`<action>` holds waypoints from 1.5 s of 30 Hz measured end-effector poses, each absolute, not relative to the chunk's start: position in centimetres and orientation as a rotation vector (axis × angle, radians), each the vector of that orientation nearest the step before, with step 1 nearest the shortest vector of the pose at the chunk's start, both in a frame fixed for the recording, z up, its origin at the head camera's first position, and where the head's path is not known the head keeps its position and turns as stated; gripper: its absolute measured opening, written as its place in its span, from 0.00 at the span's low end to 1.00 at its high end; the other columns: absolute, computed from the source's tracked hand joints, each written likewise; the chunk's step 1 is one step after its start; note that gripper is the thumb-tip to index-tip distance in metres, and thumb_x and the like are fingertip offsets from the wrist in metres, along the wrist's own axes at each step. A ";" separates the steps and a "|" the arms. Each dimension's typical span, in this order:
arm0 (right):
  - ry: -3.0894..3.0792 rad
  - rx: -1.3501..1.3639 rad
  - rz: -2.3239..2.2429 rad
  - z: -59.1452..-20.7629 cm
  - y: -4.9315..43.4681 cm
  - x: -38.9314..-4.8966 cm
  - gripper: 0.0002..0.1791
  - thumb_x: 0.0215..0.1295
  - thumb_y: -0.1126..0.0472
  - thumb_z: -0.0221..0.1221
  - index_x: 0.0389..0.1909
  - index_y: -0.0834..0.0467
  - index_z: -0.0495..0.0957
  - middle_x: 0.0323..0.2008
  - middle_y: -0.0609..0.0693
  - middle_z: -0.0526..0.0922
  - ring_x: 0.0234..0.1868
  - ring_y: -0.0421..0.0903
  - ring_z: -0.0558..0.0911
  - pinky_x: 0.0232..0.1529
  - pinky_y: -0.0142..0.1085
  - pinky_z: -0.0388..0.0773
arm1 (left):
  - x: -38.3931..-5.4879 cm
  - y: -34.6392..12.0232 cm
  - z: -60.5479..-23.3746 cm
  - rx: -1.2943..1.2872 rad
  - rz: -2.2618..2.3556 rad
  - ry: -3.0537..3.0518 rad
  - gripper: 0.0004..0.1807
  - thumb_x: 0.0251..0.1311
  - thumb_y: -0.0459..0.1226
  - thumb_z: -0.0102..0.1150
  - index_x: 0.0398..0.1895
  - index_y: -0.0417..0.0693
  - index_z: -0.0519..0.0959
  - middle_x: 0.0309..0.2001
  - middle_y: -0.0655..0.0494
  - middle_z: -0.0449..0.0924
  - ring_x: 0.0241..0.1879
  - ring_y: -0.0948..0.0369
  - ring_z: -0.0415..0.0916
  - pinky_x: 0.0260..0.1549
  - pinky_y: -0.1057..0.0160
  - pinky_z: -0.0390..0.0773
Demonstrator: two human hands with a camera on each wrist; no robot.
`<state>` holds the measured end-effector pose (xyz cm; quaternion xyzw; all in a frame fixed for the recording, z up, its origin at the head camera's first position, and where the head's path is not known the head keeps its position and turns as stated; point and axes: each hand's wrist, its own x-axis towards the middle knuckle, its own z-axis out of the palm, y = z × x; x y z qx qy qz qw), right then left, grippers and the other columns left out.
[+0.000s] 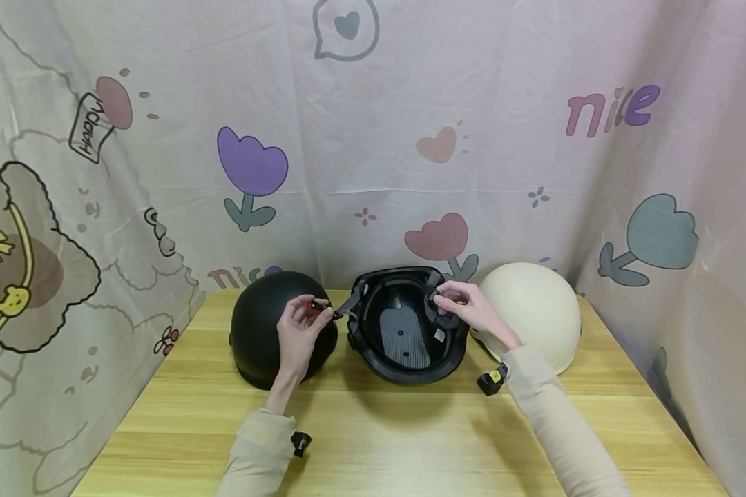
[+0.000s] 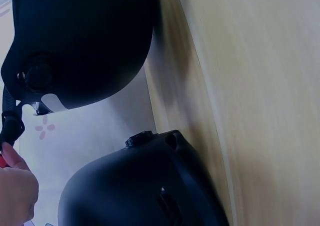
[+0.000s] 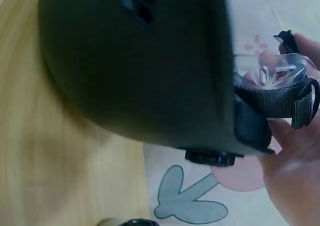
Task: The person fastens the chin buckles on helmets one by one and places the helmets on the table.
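Observation:
The middle black helmet [image 1: 404, 376] lies upside down on the table, its padded inside facing up. My left hand [image 1: 298, 338] pinches a black buckle with a red part [image 1: 318, 306] at the end of one chin strap [image 1: 349, 304], left of that helmet's rim. In the left wrist view, thumb and fingers [image 2: 17, 191] hold the strap end [image 2: 11, 126]. Over the right rim my right hand [image 1: 475, 310] holds the other strap; in the right wrist view, its fingers are around the webbing [image 3: 275, 103] and a clear plastic piece [image 3: 282, 71].
Another black helmet [image 1: 251, 331] stands dome up at the left, behind my left hand. To the right, a cream helmet [image 1: 534, 304] also stands dome up, partly behind my right forearm. The wooden table [image 1: 385, 442] meets a printed cloth backdrop [image 1: 360, 124].

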<state>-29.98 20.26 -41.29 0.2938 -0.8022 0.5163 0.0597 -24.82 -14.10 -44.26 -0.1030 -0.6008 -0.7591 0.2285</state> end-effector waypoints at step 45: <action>-2.540 1.082 1.734 -40.7 18.3 -29.7 0.09 0.73 0.68 0.55 0.48 0.70 0.78 0.27 0.68 0.84 0.27 0.38 0.83 0.39 0.28 0.78 | -26.4 -9.8 -40.3 -0.927 -1.531 -2.310 0.17 0.74 0.30 0.50 0.62 0.32 0.73 0.32 0.40 0.83 0.32 0.50 0.81 0.38 0.59 0.83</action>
